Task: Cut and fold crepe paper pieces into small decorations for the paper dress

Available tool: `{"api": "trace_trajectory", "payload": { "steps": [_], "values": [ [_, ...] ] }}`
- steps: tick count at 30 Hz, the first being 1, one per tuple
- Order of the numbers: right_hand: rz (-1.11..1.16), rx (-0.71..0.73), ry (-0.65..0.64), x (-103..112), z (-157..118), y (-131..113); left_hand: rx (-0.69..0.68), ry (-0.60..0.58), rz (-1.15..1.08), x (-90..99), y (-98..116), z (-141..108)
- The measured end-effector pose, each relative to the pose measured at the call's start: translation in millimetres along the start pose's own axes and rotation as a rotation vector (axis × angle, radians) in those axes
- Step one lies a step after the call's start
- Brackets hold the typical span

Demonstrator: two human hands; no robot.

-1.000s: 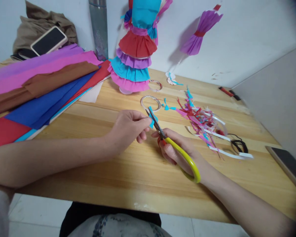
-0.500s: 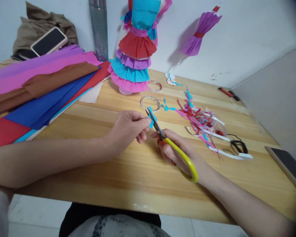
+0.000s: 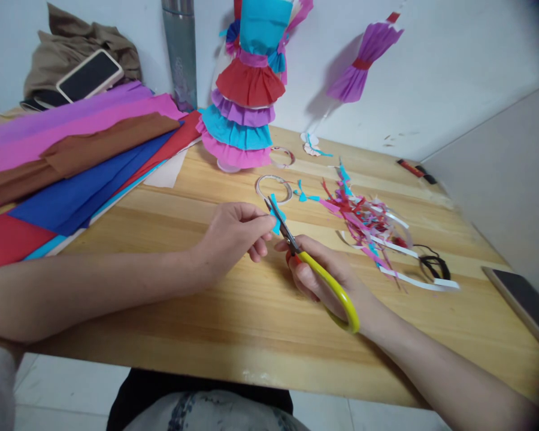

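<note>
Between thumb and fingers, my left hand [image 3: 239, 230] pinches a small blue paper piece [image 3: 277, 222]. My right hand [image 3: 323, 269] grips the scissors [image 3: 327, 280], which have yellow handles and dark blades. Their blades lie across the blue paper, pointing up and left, and look nearly closed. Just beyond the paper is a roll of tape [image 3: 273, 189] lying flat on the wooden table [image 3: 197, 323]. To its right lies a small blue bow [image 3: 302, 195].
Coloured paper sheets [image 3: 112, 140] and a phone [image 3: 90, 76] lie at left. A bottle [image 3: 181, 57] and a ruffled paper dress [image 3: 250, 84] stand at the back. Paper scraps [image 3: 368, 218], a black cord [image 3: 435, 263] and a dark device [image 3: 521, 299] are at right.
</note>
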State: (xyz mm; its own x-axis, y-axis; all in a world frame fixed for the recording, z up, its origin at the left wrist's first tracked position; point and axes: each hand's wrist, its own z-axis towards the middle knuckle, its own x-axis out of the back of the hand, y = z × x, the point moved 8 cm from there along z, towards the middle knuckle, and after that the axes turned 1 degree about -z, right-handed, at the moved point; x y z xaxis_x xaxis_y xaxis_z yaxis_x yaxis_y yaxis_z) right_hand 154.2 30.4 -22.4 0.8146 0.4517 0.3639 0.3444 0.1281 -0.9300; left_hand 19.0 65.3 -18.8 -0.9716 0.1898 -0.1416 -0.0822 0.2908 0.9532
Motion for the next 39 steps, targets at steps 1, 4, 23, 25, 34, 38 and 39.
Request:
{"api": "trace_trajectory", "payload": {
  "steps": [1,4,23,25,34,38,39],
  "values": [
    [-0.002,-0.003,-0.002,-0.3,0.1,0.6,0.004,0.001,-0.003,0.2,-0.7,0.0],
    [-0.016,0.000,-0.008,-0.8,0.5,-0.1,0.008,0.006,-0.005,0.5,-1.2,-0.3],
    [0.006,0.043,-0.025,-2.2,0.9,-3.5,0.015,-0.019,0.009,-2.4,-1.5,-1.4],
    [0.007,0.039,-0.028,-2.2,0.3,-3.1,0.014,-0.016,0.006,-2.4,-1.4,-1.2],
    [-0.006,0.036,0.000,-0.9,1.3,-2.8,0.012,-0.017,0.002,-2.8,-1.9,-0.3],
    [-0.001,0.038,-0.018,-2.3,0.6,-2.0,0.002,-0.025,-0.003,-3.0,-1.9,0.3],
    [-0.001,0.037,-0.022,-2.5,0.5,-1.5,0.000,-0.029,-0.003,-3.0,-1.9,0.6]
  ]
}}
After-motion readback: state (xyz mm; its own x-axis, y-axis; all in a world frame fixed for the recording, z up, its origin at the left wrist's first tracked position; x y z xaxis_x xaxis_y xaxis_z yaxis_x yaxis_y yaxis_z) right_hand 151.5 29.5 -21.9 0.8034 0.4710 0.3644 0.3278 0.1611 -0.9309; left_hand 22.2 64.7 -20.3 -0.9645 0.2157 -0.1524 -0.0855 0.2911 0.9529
